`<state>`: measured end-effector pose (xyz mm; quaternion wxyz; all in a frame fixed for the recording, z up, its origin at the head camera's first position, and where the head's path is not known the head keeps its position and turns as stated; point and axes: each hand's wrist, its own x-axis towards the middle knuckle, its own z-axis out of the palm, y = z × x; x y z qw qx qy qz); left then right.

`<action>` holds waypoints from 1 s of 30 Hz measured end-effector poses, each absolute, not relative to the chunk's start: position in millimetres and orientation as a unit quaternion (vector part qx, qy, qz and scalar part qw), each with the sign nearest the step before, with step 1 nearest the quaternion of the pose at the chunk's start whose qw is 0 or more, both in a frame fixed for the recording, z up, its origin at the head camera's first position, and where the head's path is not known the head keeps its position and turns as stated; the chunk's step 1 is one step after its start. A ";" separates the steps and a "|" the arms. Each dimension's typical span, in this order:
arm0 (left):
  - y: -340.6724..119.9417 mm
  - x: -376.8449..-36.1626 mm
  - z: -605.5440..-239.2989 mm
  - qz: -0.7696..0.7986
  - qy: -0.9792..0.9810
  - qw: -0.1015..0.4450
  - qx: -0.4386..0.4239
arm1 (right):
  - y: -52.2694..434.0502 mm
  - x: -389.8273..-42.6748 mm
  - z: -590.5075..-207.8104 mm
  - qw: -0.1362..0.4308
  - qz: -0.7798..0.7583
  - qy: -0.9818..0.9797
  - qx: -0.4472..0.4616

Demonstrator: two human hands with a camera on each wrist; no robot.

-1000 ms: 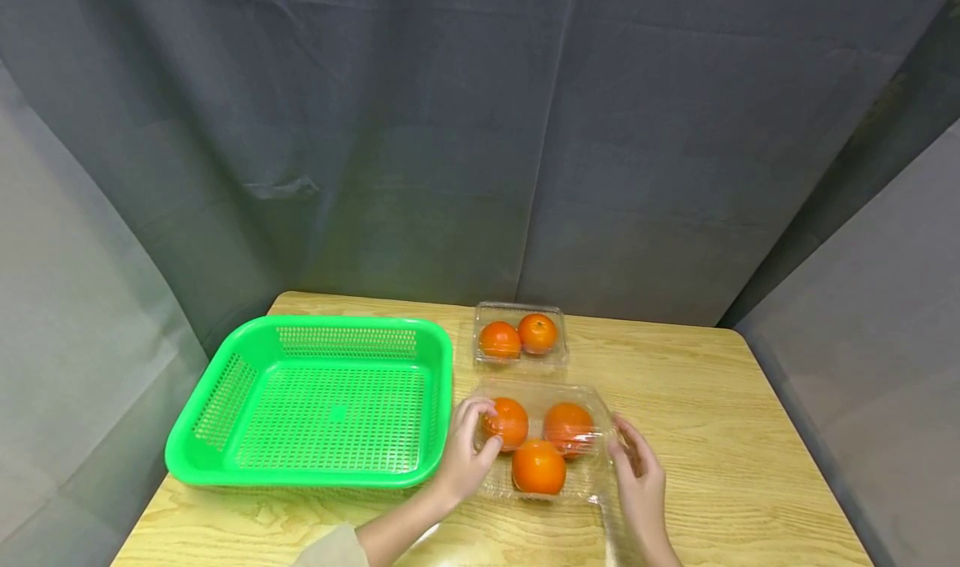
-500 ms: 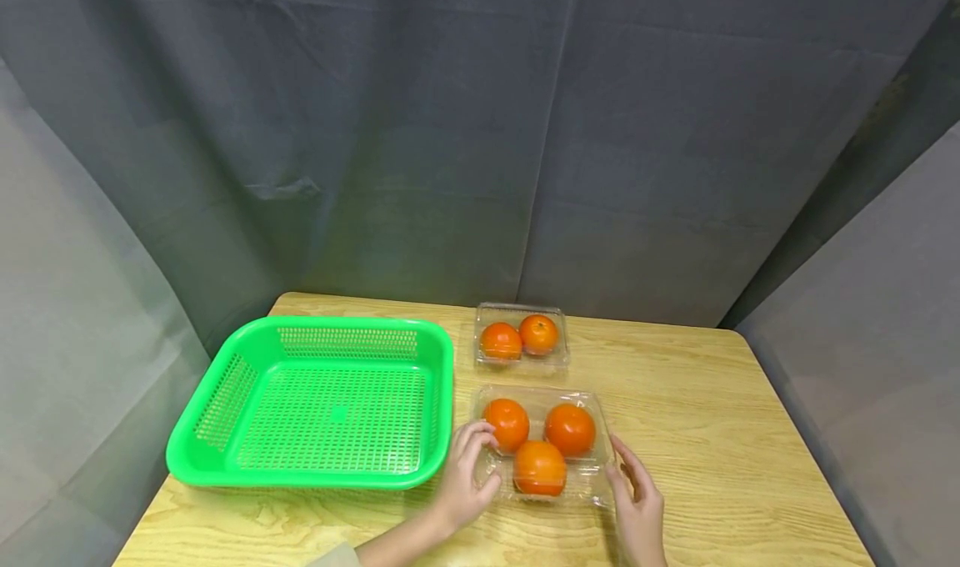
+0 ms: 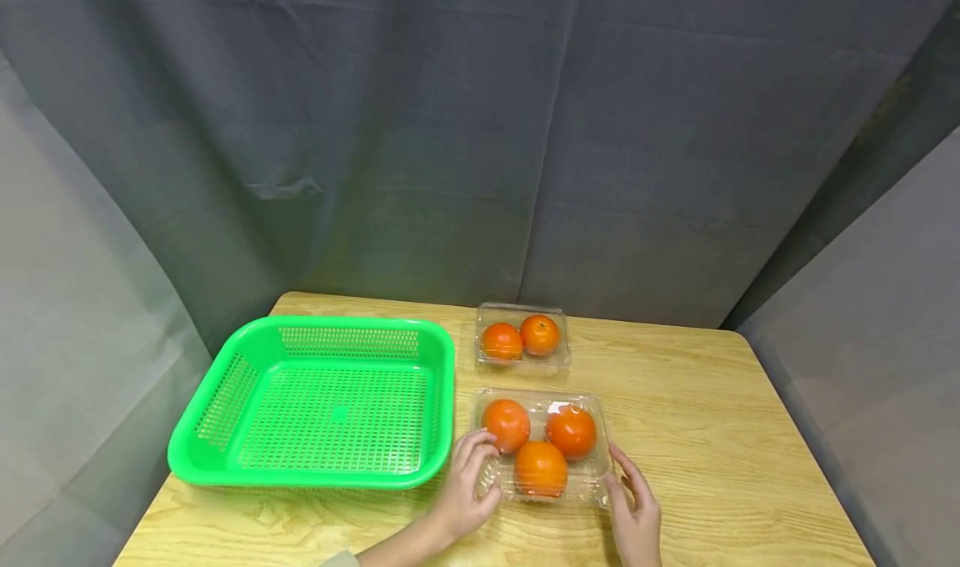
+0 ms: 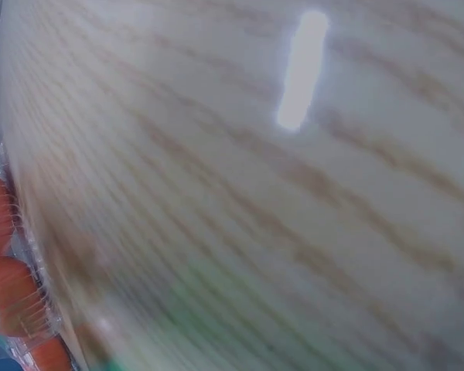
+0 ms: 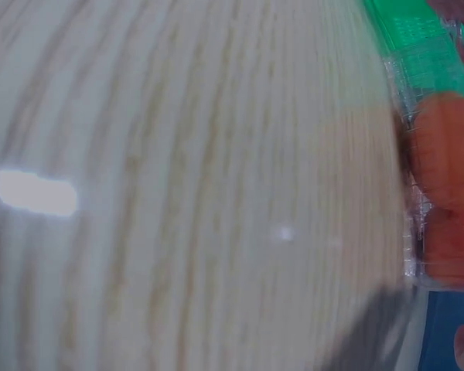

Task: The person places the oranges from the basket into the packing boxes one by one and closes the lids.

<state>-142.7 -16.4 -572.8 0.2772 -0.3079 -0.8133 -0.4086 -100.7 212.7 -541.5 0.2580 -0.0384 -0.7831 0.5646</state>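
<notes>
A clear plastic clamshell box (image 3: 540,404) with three oranges inside sits near the front of the table, its lid lying flat over the fruit. My left hand (image 3: 462,488) holds the box's near left corner, fingers curled at the side and thumb at the front edge. At the near right corner, my right hand (image 3: 636,513) pinches the rim between thumb and fingers. In the left wrist view, only a slice of the oranges (image 4: 17,297) shows at the left border. The right wrist view has the box's oranges (image 5: 448,151) along its right border.
A green plastic basket (image 3: 339,477) stands to the left, close to my left hand. Behind the held box is a smaller clear box (image 3: 558,354) with two oranges in it. Grey curtains (image 3: 420,133) enclose the wooden table (image 3: 720,434) at the back and sides.
The clamshell's lid has come down from slightly raised to flat. Both hands have shifted a little toward the front edge, still at the box's sides. Basket and rear box stay put.
</notes>
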 end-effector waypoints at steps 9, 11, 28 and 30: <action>-19.4 -142.2 -578.6 -0.448 -0.792 0.262 -0.323 | 228.1 -107.8 -574.8 0.264 0.606 -0.751 0.008; -19.9 -141.2 -579.6 -0.456 -0.789 0.258 -0.321 | 228.3 -107.5 -572.8 0.251 0.620 -0.743 0.009; -18.2 -122.6 -569.6 -0.589 -0.806 0.033 -0.057 | 229.2 -109.1 -559.7 0.131 0.626 -0.762 -0.102; -18.0 -123.3 -568.7 -0.611 -0.791 0.008 -0.029 | 231.9 -110.1 -558.6 0.100 0.610 -0.777 -0.119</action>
